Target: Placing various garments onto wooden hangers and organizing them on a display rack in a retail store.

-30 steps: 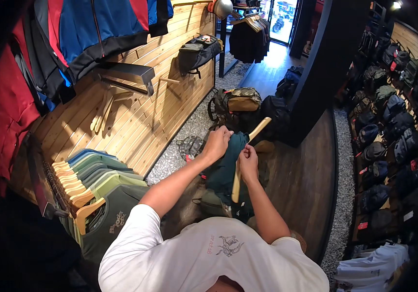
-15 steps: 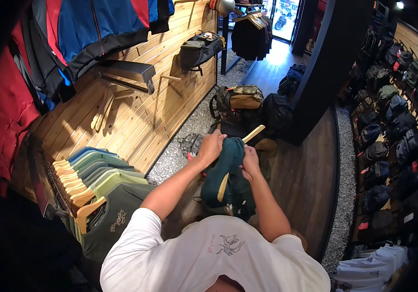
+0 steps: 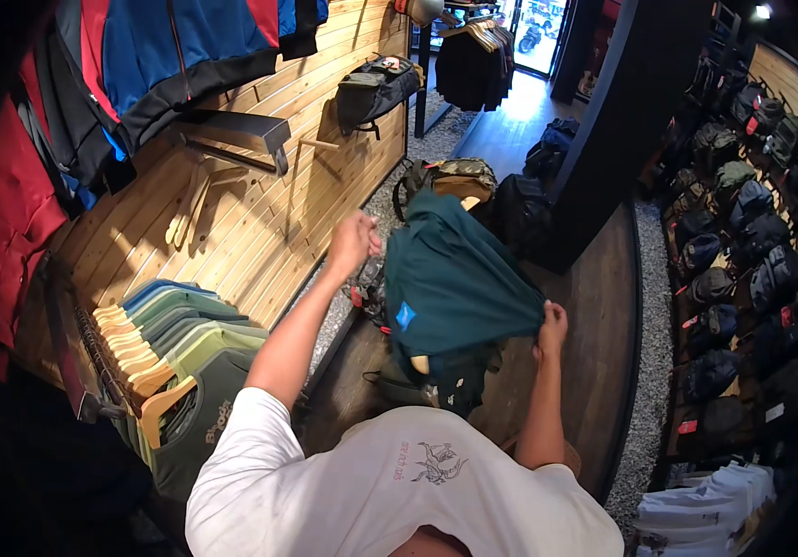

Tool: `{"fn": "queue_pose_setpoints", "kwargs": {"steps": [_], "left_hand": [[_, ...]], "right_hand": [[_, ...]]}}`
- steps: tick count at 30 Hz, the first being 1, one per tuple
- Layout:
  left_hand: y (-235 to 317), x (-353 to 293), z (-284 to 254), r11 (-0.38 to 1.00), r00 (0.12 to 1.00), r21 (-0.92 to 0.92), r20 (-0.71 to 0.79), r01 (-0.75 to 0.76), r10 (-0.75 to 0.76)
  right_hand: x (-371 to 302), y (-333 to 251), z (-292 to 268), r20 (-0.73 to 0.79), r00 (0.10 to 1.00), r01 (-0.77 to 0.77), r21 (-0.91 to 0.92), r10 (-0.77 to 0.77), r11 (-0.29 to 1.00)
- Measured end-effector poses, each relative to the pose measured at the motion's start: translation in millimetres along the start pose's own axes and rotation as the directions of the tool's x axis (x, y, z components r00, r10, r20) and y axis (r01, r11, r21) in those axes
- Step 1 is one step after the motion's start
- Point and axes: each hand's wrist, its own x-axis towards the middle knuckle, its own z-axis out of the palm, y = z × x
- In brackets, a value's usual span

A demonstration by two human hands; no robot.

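Note:
A dark green shirt (image 3: 459, 269) with a small blue patch is spread out in front of me. My right hand (image 3: 552, 330) pinches its right edge, pulling the cloth into folds toward that side. Beside the shirt's left edge, my left hand (image 3: 354, 245) is off the cloth, its fingers loosely bent and apart. A pale wooden hanger (image 3: 420, 364) shows one end below the shirt's lower hem; most of it is hidden by the fabric.
Shirts on wooden hangers (image 3: 176, 395) line a rail at lower left. Jackets (image 3: 153, 65) hang above a metal bracket (image 3: 232, 135). Backpacks (image 3: 459, 176) stand on the floor ahead, near a dark pillar (image 3: 617, 130). More bags (image 3: 775, 265) fill the right-hand display.
The bunched green shirt has been opened out wide. My left hand has let go and moved left; my right hand has moved right and nearer with the shirt's edge.

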Motion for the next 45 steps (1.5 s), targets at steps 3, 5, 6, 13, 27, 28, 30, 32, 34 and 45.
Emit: {"fn": "queue_pose_setpoints", "kwargs": {"steps": [3, 5, 6, 13, 27, 28, 30, 32, 34, 45], "left_hand": [[11.4, 16.8, -14.8, 0.997, 0.998, 0.048, -0.029, -0.052, 0.054], [24.0, 22.5, -22.8, 0.994, 0.994, 0.014, -0.005, -0.112, 0.112], [32.7, 20.5, -25.2, 0.991, 0.990, -0.003, -0.026, -0.137, 0.137], [85.8, 4.9, 8.6, 0.968, 0.963, 0.017, 0.106, -0.251, 0.248], [130.0, -36.2, 33.8, 0.882, 0.894, 0.176, 0.195, -0.437, 0.404], [129.8, -34.8, 32.7, 0.834, 0.858, 0.209, 0.169, -0.511, 0.484], [126.8, -36.8, 18.4, 0.739, 0.810, 0.344, 0.145, -0.580, 0.568], [123.7, -41.2, 4.9, 0.637, 0.766, 0.472, 0.141, -0.609, 0.627], [110.9, -39.9, -7.6, 0.598, 0.760, 0.507, 0.202, -0.621, 0.617], [82.0, -43.2, -18.0, 0.609, 0.723, 0.391, 0.417, -0.690, 0.551]], "right_hand": [[19.8, 51.3, -51.1, -0.119, 0.993, 0.007, -0.085, -0.017, 0.996], [28.0, 87.5, -76.1, -0.166, 0.986, 0.009, -0.129, -0.031, 0.992], [28.5, 98.9, -82.4, -0.192, 0.980, 0.021, -0.179, -0.056, 0.984], [48.6, 169.3, -117.5, -0.268, 0.959, -0.229, -0.556, 0.088, 0.799], [-96.7, -53.2, 142.4, 0.335, 0.762, 0.646, -0.450, -0.554, 0.616], [-91.2, -27.9, 151.3, 0.276, 0.811, 0.584, -0.434, -0.516, 0.686], [-83.4, -26.7, 152.8, 0.396, 0.884, 0.396, -0.351, -0.249, 0.848], [-66.5, -24.0, 146.5, 0.529, 0.847, 0.230, -0.279, -0.050, 0.932], [-38.5, -20.2, 137.5, 0.495, 0.841, 0.323, -0.139, -0.217, 0.936], [17.8, -129.5, 109.8, 0.574, 0.816, 0.538, -0.710, -0.069, 0.455]]}}
